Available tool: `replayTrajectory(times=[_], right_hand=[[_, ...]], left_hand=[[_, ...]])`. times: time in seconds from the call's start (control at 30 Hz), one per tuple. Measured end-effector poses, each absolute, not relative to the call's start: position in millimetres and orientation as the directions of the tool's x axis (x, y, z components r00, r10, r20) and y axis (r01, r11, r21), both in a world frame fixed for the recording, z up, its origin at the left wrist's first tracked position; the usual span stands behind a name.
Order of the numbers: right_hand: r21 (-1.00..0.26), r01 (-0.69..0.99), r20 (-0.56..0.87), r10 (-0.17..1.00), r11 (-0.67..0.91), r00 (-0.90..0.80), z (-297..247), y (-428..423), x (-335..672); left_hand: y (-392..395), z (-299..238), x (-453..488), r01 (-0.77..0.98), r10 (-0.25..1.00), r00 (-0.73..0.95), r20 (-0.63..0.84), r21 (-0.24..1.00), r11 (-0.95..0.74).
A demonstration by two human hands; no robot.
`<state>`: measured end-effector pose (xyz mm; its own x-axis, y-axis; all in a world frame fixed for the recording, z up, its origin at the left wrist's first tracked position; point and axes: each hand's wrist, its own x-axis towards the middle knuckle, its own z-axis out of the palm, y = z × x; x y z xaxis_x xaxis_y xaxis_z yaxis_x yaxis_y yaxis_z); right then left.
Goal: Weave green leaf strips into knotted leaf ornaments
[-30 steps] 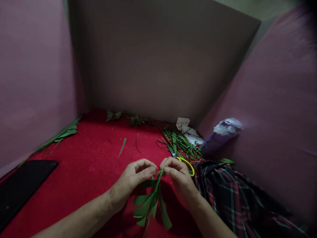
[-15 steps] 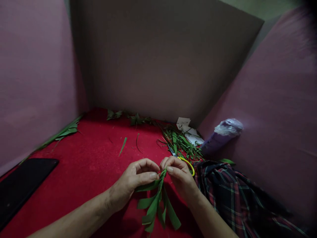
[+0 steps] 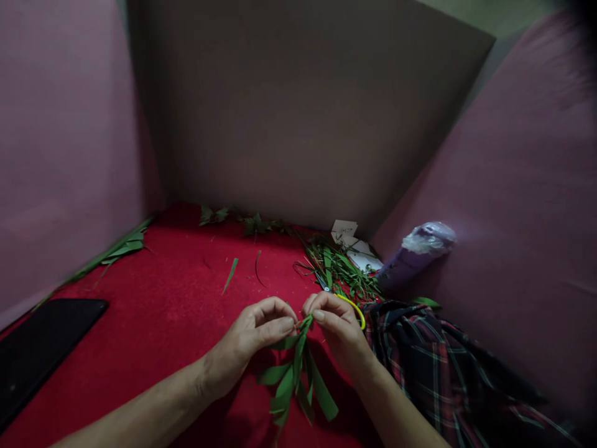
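Note:
A green leaf cut into several hanging strips [image 3: 298, 367] dangles between my hands over the red cloth. Its upper end is pinched between the thumb and forefinger of my right hand [image 3: 339, 320]. Just left of that end, my left hand [image 3: 261, 326] has thumb and forefinger pressed together; what they hold is too small to make out, though a thin reddish line shows near the fingertips. Behind my right hand lies a pair of scissors with yellow handles [image 3: 353, 306], partly hidden by it.
Cut green leaves and stems [image 3: 345, 267] are heaped beyond the scissors, near white paper tags [image 3: 362, 254]. A purple plastic-wrapped roll [image 3: 410, 255] leans at the right, above plaid cloth [image 3: 433, 354]. A black flat object [image 3: 51, 342] lies left; long leaves [image 3: 124, 246] line the left wall.
My left hand has shifted slightly left, away from the leaf's upper end. The hanging strips have swung a little. My right hand keeps its pinch.

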<state>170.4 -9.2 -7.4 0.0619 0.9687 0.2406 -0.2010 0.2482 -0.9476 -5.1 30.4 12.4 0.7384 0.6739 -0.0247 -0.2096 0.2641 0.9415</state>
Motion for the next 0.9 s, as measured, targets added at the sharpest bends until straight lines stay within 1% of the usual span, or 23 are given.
replayTrajectory(times=[0.17,0.37,0.5,0.67,0.77,0.9], right_hand=[[-0.958,-0.125,0.245,0.964,0.258,0.108,-10.4,-7.2,172.6],[-0.961,-0.061,0.26,0.957,0.269,0.125,-11.6,-7.3,174.6],[-0.957,-0.04,0.28,0.953,0.286,0.114,-11.5,-6.9,175.3],[-0.95,-0.035,0.305,0.947,0.309,0.102,-12.1,-6.5,176.2],[-0.949,-0.031,0.31,0.944,0.315,0.112,-12.4,-6.6,176.5],[-0.952,-0.016,0.3,0.945,0.305,0.133,-10.3,-7.1,175.8]], left_hand=[[30.6,6.5,-3.8,-0.153,0.637,0.768,-0.065,0.947,0.281],[30.5,4.6,-2.9,-0.136,0.636,0.767,-0.084,0.948,0.289],[30.6,5.4,-3.4,-0.095,0.639,0.759,-0.124,0.95,0.297],[30.9,5.2,-3.7,-0.062,0.63,0.763,-0.14,0.956,0.288],[30.7,4.0,-3.9,-0.064,0.637,0.758,-0.137,0.957,0.283],[29.9,2.4,-3.9,-0.086,0.629,0.764,-0.141,0.945,0.316]])
